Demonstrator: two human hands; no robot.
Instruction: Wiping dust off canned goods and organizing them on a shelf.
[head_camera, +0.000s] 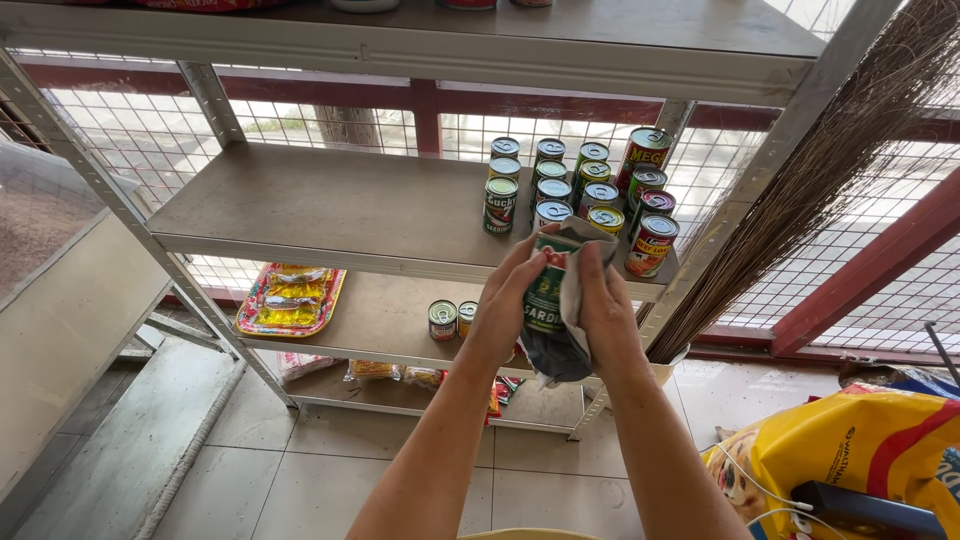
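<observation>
Snugly between both hands (555, 300): can (546, 290), cloth (575, 320)

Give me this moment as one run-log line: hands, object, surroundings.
left hand: grips green can | right hand: presses grey cloth on can | behind: shelf with rows of cans | right: broom

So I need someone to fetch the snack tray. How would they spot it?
Start at the grey metal shelf rack. Drop to the shelf below the one with the tin cans, left end. The tray lies flat there, red-rimmed and holding yellow packets; the only things near it are two small cans.
</observation>
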